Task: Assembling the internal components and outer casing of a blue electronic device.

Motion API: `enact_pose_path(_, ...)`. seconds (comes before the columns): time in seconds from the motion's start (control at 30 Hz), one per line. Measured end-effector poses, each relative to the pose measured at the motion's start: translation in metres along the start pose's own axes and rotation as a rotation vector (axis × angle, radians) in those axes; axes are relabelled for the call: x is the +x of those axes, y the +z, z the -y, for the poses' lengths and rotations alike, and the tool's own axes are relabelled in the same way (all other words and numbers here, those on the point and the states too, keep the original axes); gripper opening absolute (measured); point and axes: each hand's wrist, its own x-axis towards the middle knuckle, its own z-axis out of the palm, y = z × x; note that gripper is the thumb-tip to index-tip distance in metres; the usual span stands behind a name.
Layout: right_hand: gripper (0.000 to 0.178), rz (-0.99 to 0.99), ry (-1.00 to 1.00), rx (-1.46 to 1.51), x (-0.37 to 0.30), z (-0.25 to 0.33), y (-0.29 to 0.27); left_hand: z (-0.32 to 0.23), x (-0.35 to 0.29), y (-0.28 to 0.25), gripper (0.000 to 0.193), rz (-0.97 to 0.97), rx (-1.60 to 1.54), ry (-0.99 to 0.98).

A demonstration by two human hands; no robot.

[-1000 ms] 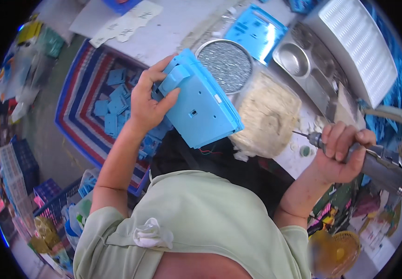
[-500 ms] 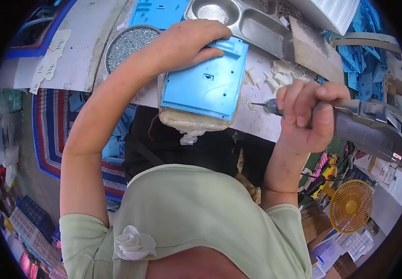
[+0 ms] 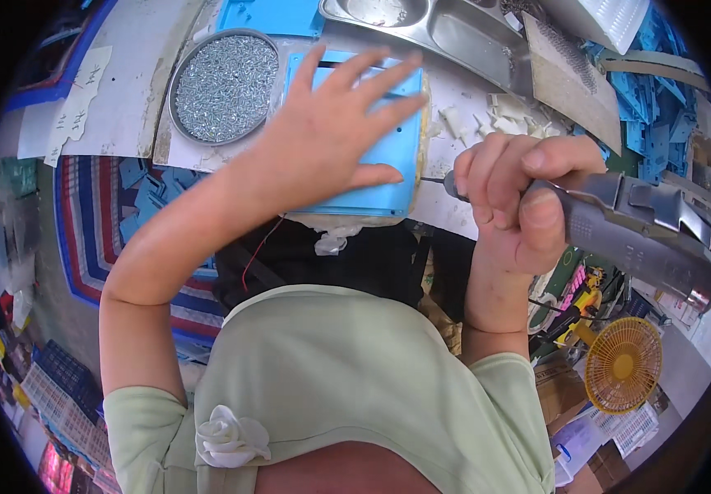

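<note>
Spread wide, the fingers of my left hand hover over or rest lightly on a light-blue square plastic panel; contact is hard to judge. The panel lies on a plastic-wrapped pad at the front of the table. My right hand is wrapped around a grey electric screwdriver, held nearly level. Its thin bit points left, at the panel's right edge. Beyond my left forearm stands a round dish full of small silver screws.
A steel compartment tray and another blue piece lie at the back. White plastic bits are scattered near a cardboard sheet. Blue parts pile up at right. A striped bag sits below left, a yellow fan lower right.
My left hand has let go of the panel's far edge, spread its fingers and come nearer. My right hand has shifted slightly left with the screwdriver, its bit now closer to the panel.
</note>
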Motion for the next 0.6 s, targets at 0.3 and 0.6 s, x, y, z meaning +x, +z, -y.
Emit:
enact_pose_path(0.3, 0.031, -0.050, 0.014, -0.061, -0.014, -0.019, 0.013, 0.000, -0.005, 0.007, 0.065, -0.009, -0.007, 0.008)
enact_pose_path(0.6, 0.033, -0.026, -0.129, 0.136, 0.006, 0.002, 0.000, 0.045, 0.012, 0.003, 0.055, -0.210, 0.025, -0.063)
